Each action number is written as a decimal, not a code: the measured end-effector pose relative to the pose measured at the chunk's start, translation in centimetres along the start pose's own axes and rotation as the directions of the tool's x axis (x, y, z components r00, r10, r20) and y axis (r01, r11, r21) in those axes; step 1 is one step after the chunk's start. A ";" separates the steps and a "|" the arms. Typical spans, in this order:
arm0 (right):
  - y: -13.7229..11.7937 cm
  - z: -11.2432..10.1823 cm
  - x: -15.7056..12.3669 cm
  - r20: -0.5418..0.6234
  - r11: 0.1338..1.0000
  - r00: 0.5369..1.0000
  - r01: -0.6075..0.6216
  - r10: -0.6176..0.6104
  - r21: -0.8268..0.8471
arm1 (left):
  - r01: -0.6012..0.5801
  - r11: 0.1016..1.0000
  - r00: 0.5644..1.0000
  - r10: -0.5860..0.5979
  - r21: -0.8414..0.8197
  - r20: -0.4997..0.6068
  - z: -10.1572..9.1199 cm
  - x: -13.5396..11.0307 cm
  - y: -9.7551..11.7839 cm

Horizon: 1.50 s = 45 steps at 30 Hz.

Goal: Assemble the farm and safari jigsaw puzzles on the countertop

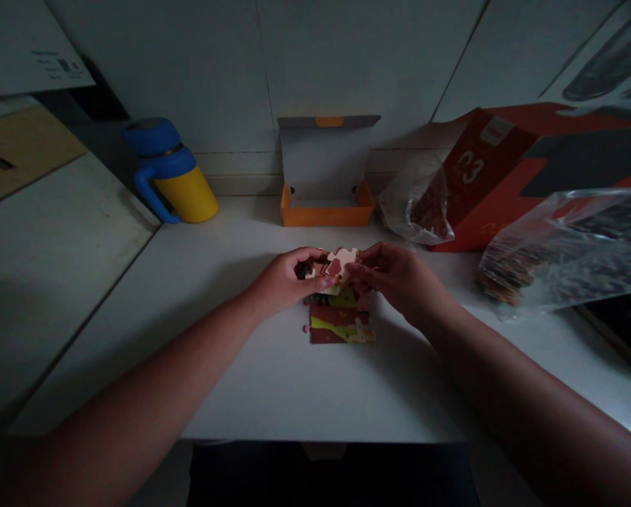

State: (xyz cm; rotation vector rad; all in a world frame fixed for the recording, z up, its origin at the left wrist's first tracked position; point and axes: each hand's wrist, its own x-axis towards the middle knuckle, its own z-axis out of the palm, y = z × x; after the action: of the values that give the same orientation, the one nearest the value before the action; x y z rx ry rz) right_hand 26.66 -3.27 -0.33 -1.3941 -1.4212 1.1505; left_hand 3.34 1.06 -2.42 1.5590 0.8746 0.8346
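Cream-and-brown cardboard jigsaw pieces [341, 262] are pinched between thumb and fingers by the left grip [288, 278] and the right grip [394, 273]; their number cannot be told. Below the grips, a flat green-and-brown printed jigsaw section [341, 332] is partly covered on the white tabletop [241, 380]. An open orange cardboard box [327, 216] is noted beyond the grips, with a blue-and-yellow handled jug [191, 193] placed farther left and a crumpled clear plastic bag [418, 204] to their right.
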 end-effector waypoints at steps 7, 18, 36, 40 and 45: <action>-0.5 0.1 -0.1 0.050 0.985 0.997 -0.068 0.061 0.156 | 0.007 0.999 1.000 -0.007 -0.032 -0.004 0.1 -0.1 0.2; -1.4 -2.6 0.2 0.042 0.990 0.998 -0.055 0.050 0.129 | 0.022 0.994 0.983 -0.041 -0.106 -0.177 -0.3 0.3 0.6; -3.7 -5.9 -0.6 0.448 0.878 0.880 0.083 0.157 -0.471 | 0.036 0.992 0.980 -0.058 -0.117 -0.192 -0.3 0.2 0.5; -3.7 -6.5 -0.6 0.480 0.846 0.855 0.103 0.193 -0.524 | 0.028 0.992 0.982 -0.050 -0.121 -0.184 -0.3 0.3 0.4; -3.7 -6.8 -0.7 0.488 0.816 0.842 0.104 0.233 -0.568 | 0.034 0.993 0.983 -0.054 -0.117 -0.173 -0.5 0.4 -0.1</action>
State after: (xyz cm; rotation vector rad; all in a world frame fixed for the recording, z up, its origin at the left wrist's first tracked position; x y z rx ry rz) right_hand 32.32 -3.47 4.95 -1.5999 -2.2969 1.2784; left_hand 3.08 1.64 -2.42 1.3772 0.9679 0.9837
